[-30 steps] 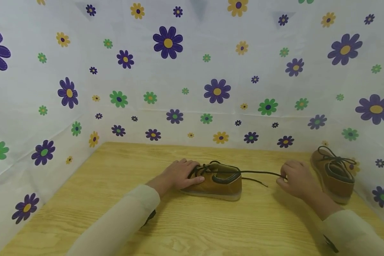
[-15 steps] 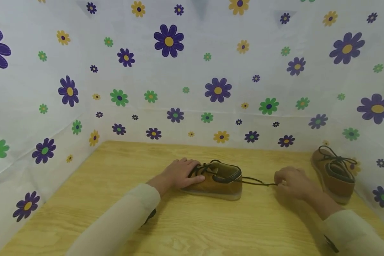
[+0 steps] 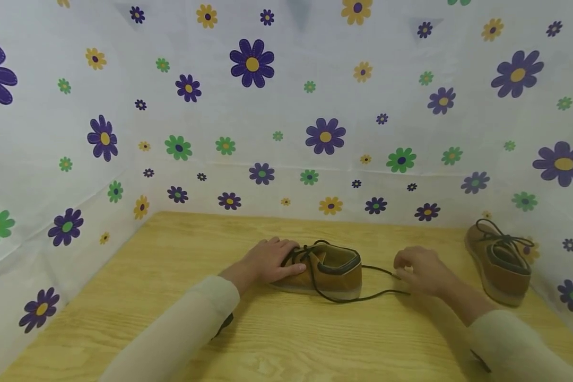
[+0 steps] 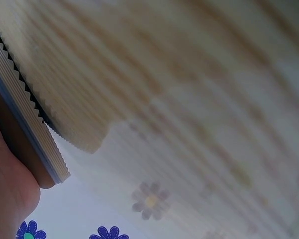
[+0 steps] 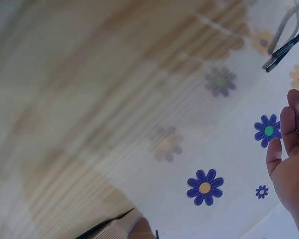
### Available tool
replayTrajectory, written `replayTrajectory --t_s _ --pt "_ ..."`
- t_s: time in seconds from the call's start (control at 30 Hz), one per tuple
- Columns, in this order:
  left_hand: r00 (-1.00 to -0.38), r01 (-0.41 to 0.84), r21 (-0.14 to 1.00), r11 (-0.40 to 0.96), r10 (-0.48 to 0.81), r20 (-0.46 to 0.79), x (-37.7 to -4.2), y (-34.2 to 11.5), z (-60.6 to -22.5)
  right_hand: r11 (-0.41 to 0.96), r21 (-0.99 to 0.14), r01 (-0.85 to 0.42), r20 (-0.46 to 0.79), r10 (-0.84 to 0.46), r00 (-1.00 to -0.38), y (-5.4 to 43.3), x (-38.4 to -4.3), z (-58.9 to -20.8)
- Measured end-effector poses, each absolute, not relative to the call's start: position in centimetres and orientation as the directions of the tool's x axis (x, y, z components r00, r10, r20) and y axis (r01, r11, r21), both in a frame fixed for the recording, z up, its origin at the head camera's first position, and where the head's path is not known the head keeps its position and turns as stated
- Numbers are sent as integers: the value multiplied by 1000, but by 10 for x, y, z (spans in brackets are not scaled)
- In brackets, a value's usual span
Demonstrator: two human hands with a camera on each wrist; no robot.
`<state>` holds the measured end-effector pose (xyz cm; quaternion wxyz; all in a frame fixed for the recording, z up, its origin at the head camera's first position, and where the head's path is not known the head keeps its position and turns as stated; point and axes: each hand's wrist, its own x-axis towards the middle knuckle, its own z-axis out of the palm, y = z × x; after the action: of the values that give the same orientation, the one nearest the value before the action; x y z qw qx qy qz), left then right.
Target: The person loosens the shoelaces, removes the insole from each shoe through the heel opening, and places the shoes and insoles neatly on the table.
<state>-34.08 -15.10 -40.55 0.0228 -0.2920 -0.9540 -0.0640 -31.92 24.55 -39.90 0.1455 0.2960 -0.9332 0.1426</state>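
Observation:
A brown lace-up shoe [image 3: 339,281] lies sole down on the wooden table, toe to the left. My left hand [image 3: 272,260] grips its toe, thumb on the near side and fingers over the front. The left wrist view shows that hand [image 4: 10,179] against the edge of the ridged sole [image 4: 37,109]. Two dark lace ends trail right from the shoe; the nearer lace [image 3: 358,300] lies on the table. Just above the farther lace end, my right hand [image 3: 422,270] has loosely bent fingers. The right wrist view shows its fingers [image 5: 290,127] apart from a dark lace tip [image 5: 279,56].
A second brown shoe [image 3: 501,265], its dark lace tied in a bow, stands at the right end of the table [image 3: 286,339]. White flower-printed cloth [image 3: 286,111] closes off the back and both sides.
My right hand has let go of the lace it pulled taut, and that lace now lies slack on the near side. The hand has shifted left. My left hand has stayed on the toe.

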Motion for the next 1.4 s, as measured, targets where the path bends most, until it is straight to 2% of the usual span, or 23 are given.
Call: replayTrajectory --t_s 0.2,0.7,0.87,0.93,1.07,1.2,1.3,1.4 --pt "-831 556 102 825 550 77 -342 -151 -409 764 -285 -579 348 -480 -805 227 -321 -397" --pt "-824 567 93 819 560 92 -346 -153 -413 711 -347 -611 461 -438 -772 170 -326 -396" --pt "-827 562 109 820 555 90 -343 -153 -411 698 -423 -578 484 -366 -795 156 -325 -392" --pt "-829 559 107 823 552 87 -343 -153 -411 691 -430 -581 518 -339 -786 152 -325 -391" --pt "-828 560 101 822 554 86 -343 -154 -411 677 -352 -646 629 -340 -699 141 -324 -389" --pt "-823 568 107 816 561 91 -343 -154 -410 652 -173 -738 731 -417 -540 128 -324 -388" --pt "-821 571 105 814 563 97 -342 -154 -410 637 -20 -771 758 -493 -427 119 -324 -389" --pt "-817 576 103 811 567 106 -341 -153 -410 626 97 -774 746 -560 -360 113 -322 -389"
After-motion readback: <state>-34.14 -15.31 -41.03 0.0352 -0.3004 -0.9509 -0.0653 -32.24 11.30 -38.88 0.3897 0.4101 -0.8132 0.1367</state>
